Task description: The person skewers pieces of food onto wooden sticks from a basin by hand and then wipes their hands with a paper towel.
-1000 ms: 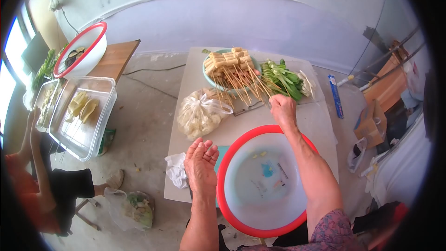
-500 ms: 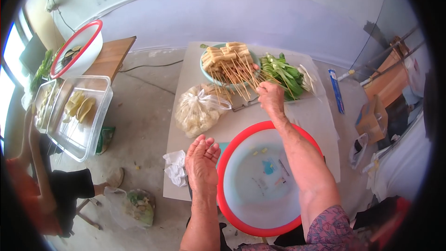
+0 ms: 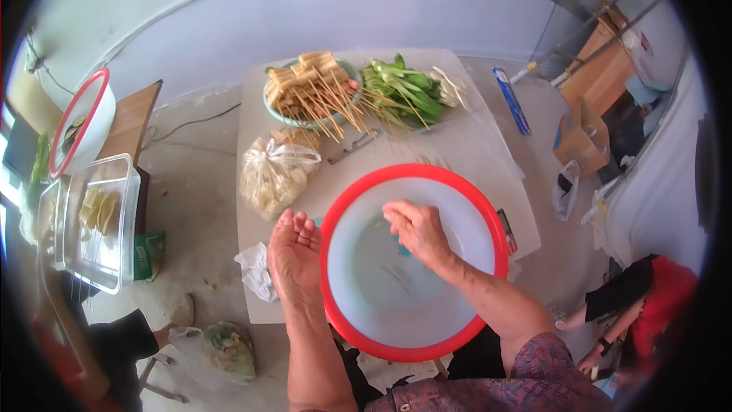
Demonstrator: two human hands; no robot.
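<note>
My right hand [image 3: 415,230] is closed above the red-rimmed basin [image 3: 494,217], its fingertips pinched together; what they hold, if anything, is too small to make out. At the basin's left edge, my left hand [image 3: 296,252] is palm up with its fingers partly curled and nothing visible in it. Beyond the basin, a green bowl [image 3: 357,76] is heaped with skewered rolls [image 3: 309,69], sticks pointing toward me. Leafy greens [image 3: 404,91] lie right of the bowl. A tied plastic bag [image 3: 274,175] of pale food sits in front of it.
Crumpled white tissue [image 3: 258,271] lies by my left forearm. Clear trays [image 3: 118,214] and another red-rimmed basin [image 3: 107,118] stand at the left, near a seated person's knee [image 3: 133,339]. Another person in red [image 3: 671,297] is at the lower right. A cardboard box [image 3: 583,137] is on the right.
The view has shifted right. My right hand has moved back from the skewer sticks to above the basin. My left hand keeps its palm-up pose, and a person has appeared at the lower right.
</note>
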